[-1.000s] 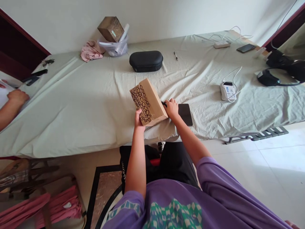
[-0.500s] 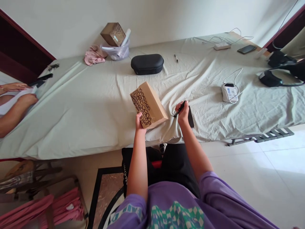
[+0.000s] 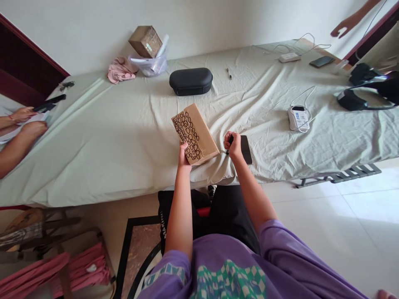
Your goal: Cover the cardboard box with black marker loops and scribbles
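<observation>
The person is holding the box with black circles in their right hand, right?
Not quite, that's the wrong hand. The head view shows the box held in the left hand, not the right. The right hand is holding a black pen. The box does have black circles.

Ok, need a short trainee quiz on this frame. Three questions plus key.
1. True or false: the left hand holds the cardboard box, whose face is drawn with black loops.
2. Which hand grips the black marker?
3. Where is the black hard case relative to the box?
A. Farther up the sheet, toward the wall
B. On the floor
C. Under the box

Key:
1. True
2. The right hand
3. A
</observation>
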### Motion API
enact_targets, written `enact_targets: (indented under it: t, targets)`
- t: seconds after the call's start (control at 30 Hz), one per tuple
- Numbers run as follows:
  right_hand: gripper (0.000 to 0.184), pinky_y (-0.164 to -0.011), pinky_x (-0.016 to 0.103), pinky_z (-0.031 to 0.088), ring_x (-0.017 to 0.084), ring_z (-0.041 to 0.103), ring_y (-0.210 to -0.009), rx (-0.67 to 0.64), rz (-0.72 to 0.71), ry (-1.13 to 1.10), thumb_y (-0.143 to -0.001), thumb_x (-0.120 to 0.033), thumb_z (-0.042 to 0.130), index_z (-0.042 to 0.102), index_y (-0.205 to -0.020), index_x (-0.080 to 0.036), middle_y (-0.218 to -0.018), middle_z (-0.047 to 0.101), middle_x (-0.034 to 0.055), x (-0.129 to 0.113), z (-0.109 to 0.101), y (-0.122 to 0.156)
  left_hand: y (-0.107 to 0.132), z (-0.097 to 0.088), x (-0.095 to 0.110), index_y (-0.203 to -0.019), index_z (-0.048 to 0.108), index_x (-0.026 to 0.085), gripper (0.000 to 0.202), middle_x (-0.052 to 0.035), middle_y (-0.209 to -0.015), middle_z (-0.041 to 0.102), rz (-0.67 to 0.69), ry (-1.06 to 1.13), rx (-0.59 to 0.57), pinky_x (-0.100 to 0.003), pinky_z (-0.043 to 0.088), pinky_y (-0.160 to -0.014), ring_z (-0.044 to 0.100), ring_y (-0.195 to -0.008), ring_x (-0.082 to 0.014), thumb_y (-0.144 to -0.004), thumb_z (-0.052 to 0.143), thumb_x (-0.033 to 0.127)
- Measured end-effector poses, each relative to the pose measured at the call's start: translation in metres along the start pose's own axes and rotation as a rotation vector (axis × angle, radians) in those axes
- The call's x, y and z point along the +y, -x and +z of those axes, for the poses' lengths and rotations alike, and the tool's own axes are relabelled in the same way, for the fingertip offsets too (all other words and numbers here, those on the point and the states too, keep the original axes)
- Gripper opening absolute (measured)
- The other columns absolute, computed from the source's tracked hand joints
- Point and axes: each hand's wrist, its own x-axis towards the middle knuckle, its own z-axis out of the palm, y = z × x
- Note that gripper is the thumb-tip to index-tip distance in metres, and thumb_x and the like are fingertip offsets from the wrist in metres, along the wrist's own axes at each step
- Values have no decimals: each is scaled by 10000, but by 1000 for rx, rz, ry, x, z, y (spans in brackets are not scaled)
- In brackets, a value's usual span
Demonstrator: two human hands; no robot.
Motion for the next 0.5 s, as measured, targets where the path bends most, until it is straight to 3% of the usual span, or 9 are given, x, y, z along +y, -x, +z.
enact_targets:
  t: [0.2,0.33,0.43,0.5]
  targets:
    - [488,-463,243,172,99,241,-442,-30,-48,67,-907,-631,524,442,-599,-261,-473,304,-65,1,2,6,1,4,-2,-1481,595,231,741,-94,-1461,719,45,-23,-72,-442,536,-1183,579,-1492,-333,-771,726,398]
    - [533,-467,245,194,100,275,-456,-2,-1,35,-880,-760,556,496,-698,-262,-534,358,-72,2,0,1,3,7,-3,-1450,621,220,692,-97,-1421,741,66,-43,-104,-436,515,-1216,569,-1505,-319,-787,726,383]
    - [594,-526,263,365,129,451,-534,27,20,144,-887,-836,493,581,-830,-251,-648,509,-31,7,-7,-4,5,9,-3,-1426,639,217,659,-97,-1396,751,74,-57,-117,-434,509,-1224,573,-1500,-320,-793,736,376]
    - [611,-680,317,506,182,611,-714,27,-11,344,-948,-789,406,650,-976,-229,-827,652,46,9,-16,-3,6,9,-3,-1439,630,229,673,-90,-1412,743,88,-64,-128,-435,508,-1224,572,-1500,-320,-790,743,365]
